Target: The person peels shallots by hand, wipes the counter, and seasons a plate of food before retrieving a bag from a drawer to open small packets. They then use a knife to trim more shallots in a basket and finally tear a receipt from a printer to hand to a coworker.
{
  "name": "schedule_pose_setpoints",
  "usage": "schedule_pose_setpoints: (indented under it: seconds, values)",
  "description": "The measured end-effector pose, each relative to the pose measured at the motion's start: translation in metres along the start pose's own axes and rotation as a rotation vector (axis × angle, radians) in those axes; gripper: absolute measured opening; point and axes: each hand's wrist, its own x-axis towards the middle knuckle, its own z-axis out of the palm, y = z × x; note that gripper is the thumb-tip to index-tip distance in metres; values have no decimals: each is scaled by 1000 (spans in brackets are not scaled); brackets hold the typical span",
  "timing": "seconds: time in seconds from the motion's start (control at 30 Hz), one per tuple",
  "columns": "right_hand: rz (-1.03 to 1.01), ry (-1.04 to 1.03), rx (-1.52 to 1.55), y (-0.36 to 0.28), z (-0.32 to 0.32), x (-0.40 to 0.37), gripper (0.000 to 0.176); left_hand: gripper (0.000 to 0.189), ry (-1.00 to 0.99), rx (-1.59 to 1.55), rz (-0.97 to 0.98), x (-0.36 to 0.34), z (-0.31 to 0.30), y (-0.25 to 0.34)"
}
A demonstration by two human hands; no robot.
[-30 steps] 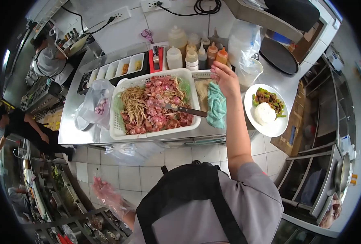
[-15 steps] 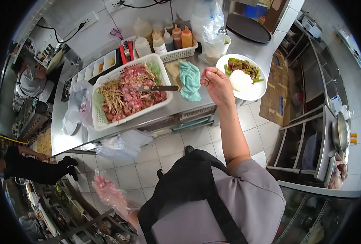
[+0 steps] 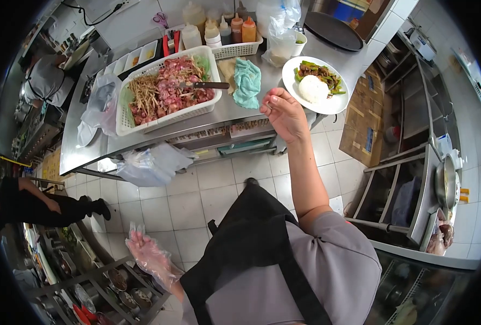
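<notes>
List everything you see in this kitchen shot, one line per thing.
table: one, steel, upper centre
basket: one, white, on the table, holding red pieces and pale strips
knife: one, dark-handled, lying on the basket's contents
cloth: one, teal, right of the basket
plate: one, white, table's right end, with rice and stir-fry
squeeze bottles: several, white and orange, table's back
plastic bags: two, clear, table's left and front edge
cardboard box: one, brown, floor at right
other people: two, grey top and black clothes, left side
left hand: one, clear-gloved, open, lower left
right hand: one, bare, grip pinched shut, before the table near cloth and plate
</notes>
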Motion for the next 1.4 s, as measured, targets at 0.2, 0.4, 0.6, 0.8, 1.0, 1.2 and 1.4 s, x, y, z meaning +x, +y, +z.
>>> schedule_pose_setpoints:
  seconds: [0.2, 0.4, 0.6, 0.8, 1.0, 1.2, 1.4]
  values:
    - [23, -62, 46, -5, 3, 8, 6, 37, 76, -8, 122, -12, 9, 4]
    - [19, -86, -9, -19, 0, 28, 5, 37, 156, -55, 156, -17, 41, -13]
    - [-26, -86, -45, -40, -21, 39, 5, 39, 80, -59, 99, -8, 75, -45]
    - [-27, -48, -47, -53, -40, 48, 10, 43, 50, 2, 113, -10, 116, -55]
    - [-21, -48, -48, -60, -59, 54, 17, 46, -14, 55, 87, -7, 128, -66]
    - [-5, 4, -1, -66, -66, 54, 18, 45, 29, 104, 88, -1, 139, -74]
    - [12, 50, 8, -66, -69, 51, 18, 48, 44, 138, 72, -8, 148, -75]
